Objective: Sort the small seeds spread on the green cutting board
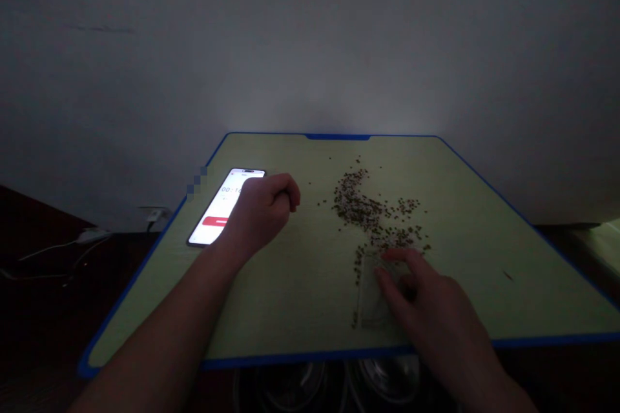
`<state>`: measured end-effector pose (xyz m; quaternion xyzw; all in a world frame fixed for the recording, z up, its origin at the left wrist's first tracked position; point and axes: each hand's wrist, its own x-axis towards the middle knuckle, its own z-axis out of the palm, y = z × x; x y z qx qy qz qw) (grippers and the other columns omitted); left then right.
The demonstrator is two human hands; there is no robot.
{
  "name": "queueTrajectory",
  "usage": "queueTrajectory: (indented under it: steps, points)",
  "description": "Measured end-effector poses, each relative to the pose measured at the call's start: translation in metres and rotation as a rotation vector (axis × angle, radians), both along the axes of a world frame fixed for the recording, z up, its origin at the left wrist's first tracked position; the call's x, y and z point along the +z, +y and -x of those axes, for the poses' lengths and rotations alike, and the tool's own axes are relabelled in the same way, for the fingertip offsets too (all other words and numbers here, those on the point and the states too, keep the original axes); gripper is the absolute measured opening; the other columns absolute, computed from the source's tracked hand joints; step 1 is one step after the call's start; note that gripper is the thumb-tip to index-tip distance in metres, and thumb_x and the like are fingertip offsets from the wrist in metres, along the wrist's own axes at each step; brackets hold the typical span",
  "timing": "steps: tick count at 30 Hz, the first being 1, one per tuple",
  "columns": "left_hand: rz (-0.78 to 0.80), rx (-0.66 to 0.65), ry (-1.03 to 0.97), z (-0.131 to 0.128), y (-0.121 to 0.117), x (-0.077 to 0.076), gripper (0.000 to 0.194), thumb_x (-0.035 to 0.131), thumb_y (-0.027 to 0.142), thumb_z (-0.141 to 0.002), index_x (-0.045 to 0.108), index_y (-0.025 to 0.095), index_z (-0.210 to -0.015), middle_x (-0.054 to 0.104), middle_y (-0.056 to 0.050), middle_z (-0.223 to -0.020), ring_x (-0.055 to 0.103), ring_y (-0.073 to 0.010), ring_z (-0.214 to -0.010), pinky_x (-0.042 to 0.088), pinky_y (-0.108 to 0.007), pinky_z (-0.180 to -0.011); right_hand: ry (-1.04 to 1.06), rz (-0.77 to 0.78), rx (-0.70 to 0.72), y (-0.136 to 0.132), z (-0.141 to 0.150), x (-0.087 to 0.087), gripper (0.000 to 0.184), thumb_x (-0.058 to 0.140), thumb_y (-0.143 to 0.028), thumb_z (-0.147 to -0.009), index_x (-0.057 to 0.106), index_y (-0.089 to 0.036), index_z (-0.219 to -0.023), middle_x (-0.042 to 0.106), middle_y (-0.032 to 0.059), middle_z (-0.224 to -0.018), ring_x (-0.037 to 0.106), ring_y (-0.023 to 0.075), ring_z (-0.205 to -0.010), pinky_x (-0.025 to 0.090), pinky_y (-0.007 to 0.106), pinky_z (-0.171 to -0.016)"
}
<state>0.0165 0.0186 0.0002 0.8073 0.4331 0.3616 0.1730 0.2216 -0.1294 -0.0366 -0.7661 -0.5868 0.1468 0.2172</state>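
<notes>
Green table (pixel 285 310): at its left, one phone (pixel 220 208); left hand (pixel 268 203) clenched; right of its centre, countless seed-like bits (pixel 357 206), one clear packet (pixel 374 306); right hand (pixel 429 300) over packet, grip unclear.

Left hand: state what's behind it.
Behind the left hand is a lit phone: its left side and part of a red button show; part of its right side is covered.

A bare left hand (pixel 266 208) and a bare right hand (pixel 436 300), with bare, tapered forearms (pixel 181 310).
</notes>
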Motion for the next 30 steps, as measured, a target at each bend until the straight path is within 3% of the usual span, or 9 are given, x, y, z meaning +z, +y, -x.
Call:
queueTrajectory:
  steps: [6,12,19,24,30]
  points:
    - [0.014,0.007,-0.005,0.001,-0.001,-0.001,0.024,0.038,0.006,-0.063,0.058,0.016,-0.054,0.055,0.003,-0.049,0.05,-0.0092,-0.047,0.035,-0.021,-0.048,0.064,-0.02,0.079,0.018,0.017,0.003,0.023,0.05,-0.04,-0.085,0.058,-0.024,-0.101,0.058,-0.0047,-0.048,0.058,0.0191,-0.047,0.037,0.029,-0.048]
    - [0.003,-0.006,-0.032,0.002,-0.001,0.0,0.024,0.038,0.005,-0.062,0.057,0.016,-0.053,0.054,0.003,-0.047,0.048,-0.0088,-0.047,0.035,-0.022,-0.048,0.287,-0.017,0.182,0.024,-0.001,0.009,0.03,0.049,-0.04,-0.086,0.056,-0.022,-0.109,0.062,-0.0048,-0.052,0.058,0.0167,-0.048,0.042,0.027,-0.048]
    - [-0.001,0.002,-0.028,0.003,0.0,-0.002,0.023,0.038,0.006,-0.064,0.057,0.016,-0.054,0.056,0.002,-0.05,0.05,-0.0095,-0.049,0.036,-0.023,-0.05,0.113,-0.042,0.377,0.041,-0.017,0.032,0.025,0.051,-0.038,-0.085,0.067,-0.026,-0.101,0.074,0.0001,-0.076,0.067,0.0177,-0.065,0.048,0.029,-0.06]
    - [0.027,0.008,-0.022,0.004,0.0,-0.004,0.023,0.038,0.006,-0.065,0.057,0.016,-0.056,0.056,0.002,-0.05,0.05,-0.0097,-0.049,0.035,-0.022,-0.049,0.001,-0.004,0.51,0.04,-0.004,0.025,0.025,0.048,-0.032,-0.087,0.069,-0.029,-0.098,0.074,-0.0002,-0.08,0.068,0.0201,-0.071,0.049,0.032,-0.063]
    - [0.013,0.008,0.0,0.003,0.0,-0.003,0.024,0.038,0.007,-0.065,0.058,0.016,-0.055,0.057,0.002,-0.051,0.05,-0.0098,-0.049,0.034,-0.022,-0.048,-0.075,-0.034,0.464,0.044,-0.01,0.016,0.027,0.049,-0.035,-0.087,0.07,-0.027,-0.101,0.076,0.0026,-0.083,0.069,0.0216,-0.069,0.052,0.035,-0.065]
